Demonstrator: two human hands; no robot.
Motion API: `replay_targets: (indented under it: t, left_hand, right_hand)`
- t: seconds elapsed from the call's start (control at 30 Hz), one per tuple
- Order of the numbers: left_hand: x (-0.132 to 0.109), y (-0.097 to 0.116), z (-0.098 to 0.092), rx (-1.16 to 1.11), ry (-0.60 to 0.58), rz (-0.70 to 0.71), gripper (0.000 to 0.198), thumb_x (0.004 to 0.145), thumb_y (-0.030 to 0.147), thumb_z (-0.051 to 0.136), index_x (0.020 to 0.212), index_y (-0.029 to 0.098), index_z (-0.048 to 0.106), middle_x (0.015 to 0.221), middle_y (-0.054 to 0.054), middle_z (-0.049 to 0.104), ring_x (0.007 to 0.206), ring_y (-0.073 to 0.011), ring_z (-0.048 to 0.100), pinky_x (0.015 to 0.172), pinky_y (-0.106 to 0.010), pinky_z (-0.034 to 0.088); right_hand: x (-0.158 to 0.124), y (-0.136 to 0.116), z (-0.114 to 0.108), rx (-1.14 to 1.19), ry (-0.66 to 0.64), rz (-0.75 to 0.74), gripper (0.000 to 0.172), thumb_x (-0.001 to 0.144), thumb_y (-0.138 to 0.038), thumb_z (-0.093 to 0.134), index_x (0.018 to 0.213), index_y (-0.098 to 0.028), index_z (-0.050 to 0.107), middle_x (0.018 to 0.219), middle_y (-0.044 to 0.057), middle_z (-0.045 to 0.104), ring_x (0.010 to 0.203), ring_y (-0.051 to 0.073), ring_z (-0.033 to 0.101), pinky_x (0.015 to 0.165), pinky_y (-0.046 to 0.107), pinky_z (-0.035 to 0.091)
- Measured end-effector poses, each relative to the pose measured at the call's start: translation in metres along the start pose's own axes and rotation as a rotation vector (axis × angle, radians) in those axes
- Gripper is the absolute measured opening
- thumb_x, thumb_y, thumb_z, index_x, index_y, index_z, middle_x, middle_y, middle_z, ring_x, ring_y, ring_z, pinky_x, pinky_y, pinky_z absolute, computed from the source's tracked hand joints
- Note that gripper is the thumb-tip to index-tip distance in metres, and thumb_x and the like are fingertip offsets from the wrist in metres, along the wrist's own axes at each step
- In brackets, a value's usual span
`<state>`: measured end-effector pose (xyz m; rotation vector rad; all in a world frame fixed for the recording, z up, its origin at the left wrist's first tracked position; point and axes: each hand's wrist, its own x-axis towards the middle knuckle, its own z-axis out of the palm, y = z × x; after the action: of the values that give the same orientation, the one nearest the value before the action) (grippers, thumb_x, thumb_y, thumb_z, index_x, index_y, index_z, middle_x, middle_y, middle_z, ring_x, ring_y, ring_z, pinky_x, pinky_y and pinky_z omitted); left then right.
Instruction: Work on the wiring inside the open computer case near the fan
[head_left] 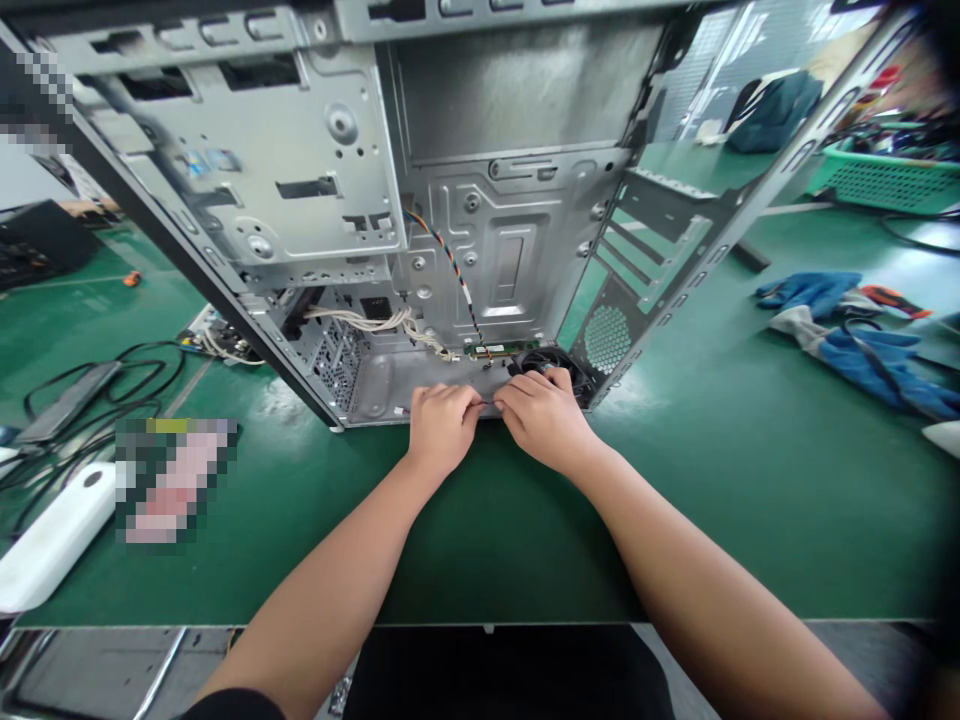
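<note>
An open metal computer case (517, 230) stands on the green table, its bare inside facing me. At its bottom edge my left hand (442, 425) and my right hand (544, 415) are close together, fingers pinched on a thin dark cable (487, 403) stretched between them. A small white connector (400, 410) shows just left of my left hand. Behind my right hand is a black fan (559, 362), partly hidden by it. A green circuit board (495, 349) lies on the case floor, and a multicoloured twisted cable (454, 262) hangs down to it.
White cables (375, 318) lie loose inside the case. On the left are black cords and a white power strip (60, 535). Blue gloves (862, 340) and an orange-handled tool (896, 300) lie on the right, with a green basket (889, 180) behind.
</note>
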<state>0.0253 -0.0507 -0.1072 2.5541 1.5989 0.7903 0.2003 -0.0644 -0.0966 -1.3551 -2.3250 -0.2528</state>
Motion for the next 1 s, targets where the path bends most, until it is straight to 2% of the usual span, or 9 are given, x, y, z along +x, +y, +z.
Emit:
replay_targets:
  t: [0.3, 1.0]
  left_hand:
    - [-0.0006, -0.0002, 0.0001, 0.007, 0.001, 0.009, 0.009, 0.087, 0.026, 0.063, 0.079, 0.022, 0.06, 0.075, 0.003, 0.068, 0.079, -0.0186, 0.058, 0.074, -0.034, 0.031]
    - [-0.0004, 0.0024, -0.003, 0.031, -0.026, 0.02, 0.01, 0.089, 0.026, 0.061, 0.079, 0.023, 0.061, 0.077, 0.002, 0.07, 0.081, -0.0192, 0.058, 0.075, -0.035, 0.03]
  right_hand:
    - [-0.0012, 0.0004, 0.001, 0.045, -0.002, 0.01, 0.023, 0.092, -0.023, 0.045, 0.086, -0.018, 0.066, 0.082, 0.005, 0.063, 0.084, 0.019, 0.05, 0.083, 0.037, 0.022]
    - [-0.0018, 0.0007, 0.0039, 0.017, 0.012, 0.009, 0.027, 0.095, -0.024, 0.041, 0.083, -0.018, 0.064, 0.079, 0.005, 0.063, 0.082, 0.019, 0.05, 0.082, 0.037, 0.021]
